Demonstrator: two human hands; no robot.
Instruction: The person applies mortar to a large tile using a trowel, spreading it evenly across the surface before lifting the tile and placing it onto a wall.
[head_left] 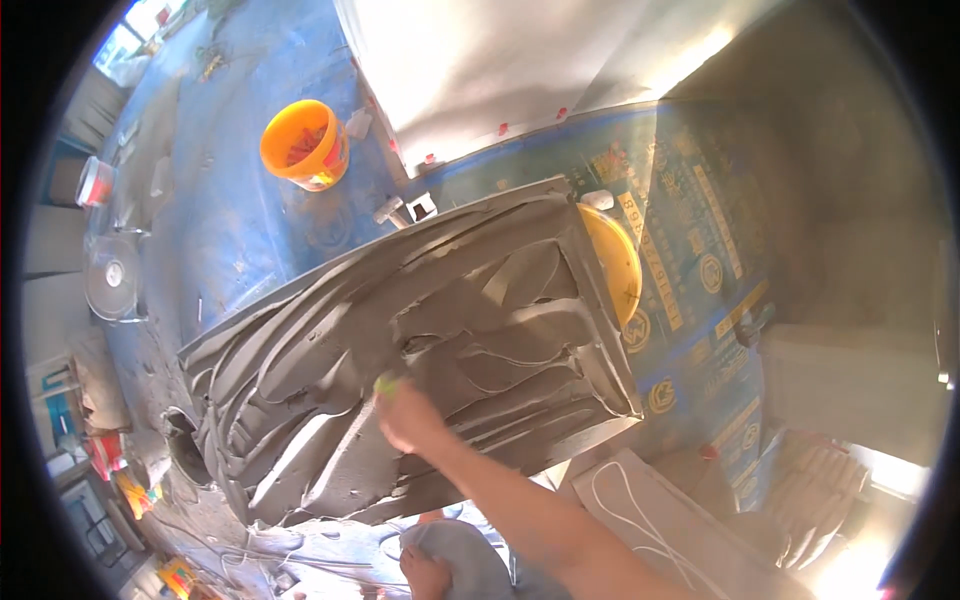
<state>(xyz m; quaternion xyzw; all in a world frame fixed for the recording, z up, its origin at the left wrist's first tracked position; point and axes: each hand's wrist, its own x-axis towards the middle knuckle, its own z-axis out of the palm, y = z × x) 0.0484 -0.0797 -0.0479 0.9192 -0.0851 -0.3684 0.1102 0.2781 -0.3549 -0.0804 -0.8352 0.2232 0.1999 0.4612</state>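
A large rectangular slab (480,390) lies at an angle across the middle, coated with grey paste in ridges and swirls. My right hand (410,415) is closed on the green handle of a tool (388,385), probably a trowel, over the paste; its blade is blurred. A round yellow container (612,262) shows under the slab's right end. I do not make out my left hand. My grey-clad leg (455,550) and some bare skin show below the slab.
An orange bucket (280,130) with red pieces stands on blue floor sheeting (210,250). A pale panel (450,60) rises behind. A dark pail (185,445) is at the slab's left end; a board (600,485) with white cable lies at lower right. Tubs and assorted items line the left.
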